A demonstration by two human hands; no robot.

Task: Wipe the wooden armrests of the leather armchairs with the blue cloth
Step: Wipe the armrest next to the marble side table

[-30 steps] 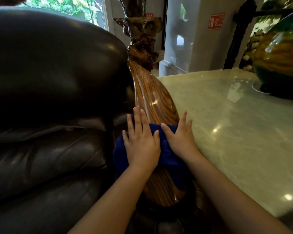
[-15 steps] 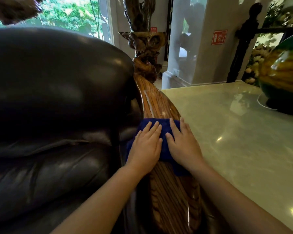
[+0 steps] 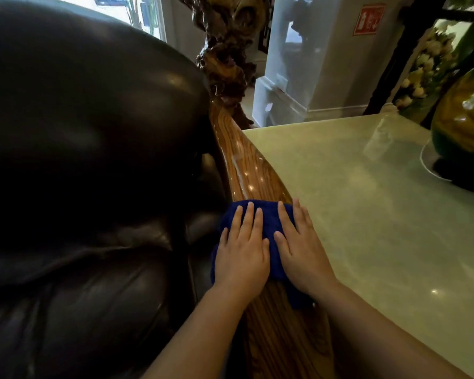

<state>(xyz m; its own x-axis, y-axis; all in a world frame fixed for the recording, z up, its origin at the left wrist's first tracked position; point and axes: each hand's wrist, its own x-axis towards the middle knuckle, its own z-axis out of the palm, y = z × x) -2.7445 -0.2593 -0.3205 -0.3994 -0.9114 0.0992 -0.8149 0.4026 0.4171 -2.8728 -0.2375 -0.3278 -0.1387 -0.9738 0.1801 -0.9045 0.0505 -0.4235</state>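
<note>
A glossy striped wooden armrest (image 3: 246, 165) runs away from me along the right side of a dark leather armchair (image 3: 88, 160). A blue cloth (image 3: 268, 220) lies across the armrest about midway along it. My left hand (image 3: 242, 255) presses flat on the cloth's left part, fingers together and pointing away. My right hand (image 3: 301, 247) presses flat on its right part beside the left. Both palms cover much of the cloth; its edges hang over both sides of the armrest.
A pale green polished stone table (image 3: 367, 214) adjoins the armrest on the right. A large green and amber vase (image 3: 465, 127) stands at its far right. A gnarled carved wooden stand (image 3: 227, 58) rises beyond the armrest's far end, with a white pillar (image 3: 298, 64) behind.
Both hands have slid the blue cloth forward along the armrest, away from me, and more bare wood shows behind them. The fingers have drawn closer together.
</note>
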